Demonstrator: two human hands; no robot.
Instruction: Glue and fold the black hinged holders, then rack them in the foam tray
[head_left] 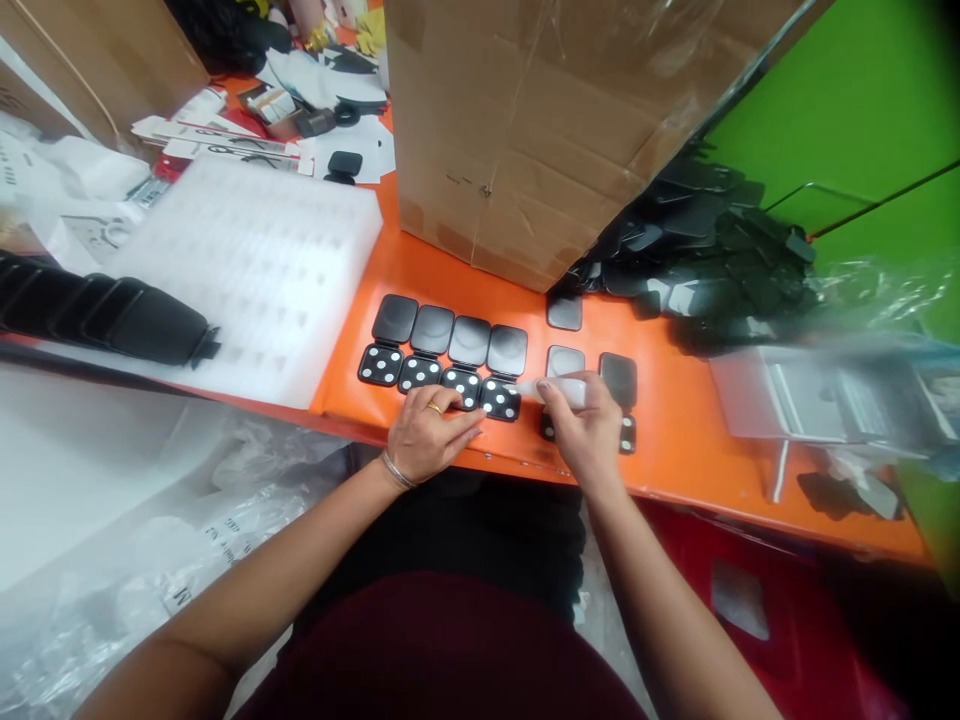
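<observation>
Four-by-pair black hinged flip cases lie unfolded in a row, plain shiny halves such as this lid (pixel 470 341) at the back and white-dotted halves such as this dotted panel (pixel 380 365) in front. My left hand (pixel 424 432) rests at the row's front edge, its fingers stretched and touching the two right-hand dotted panels; nothing shows in its grasp. My right hand (pixel 589 430) is closed around a small white squeeze bottle (pixel 568 391). The bottle's nozzle points left, over the rightmost dotted panel (pixel 500 399). More unfolded cases, one with a plain lid (pixel 618 380), lie partly hidden behind my right hand.
An orange table (pixel 675 440) carries everything. A tall cardboard box (pixel 517 130) stands behind the row. White foam (pixel 255 260) and stacked black pieces (pixel 142 315) are at left. A dark heap of black pieces (pixel 712 240) and a clear plastic container (pixel 817 390) are at right.
</observation>
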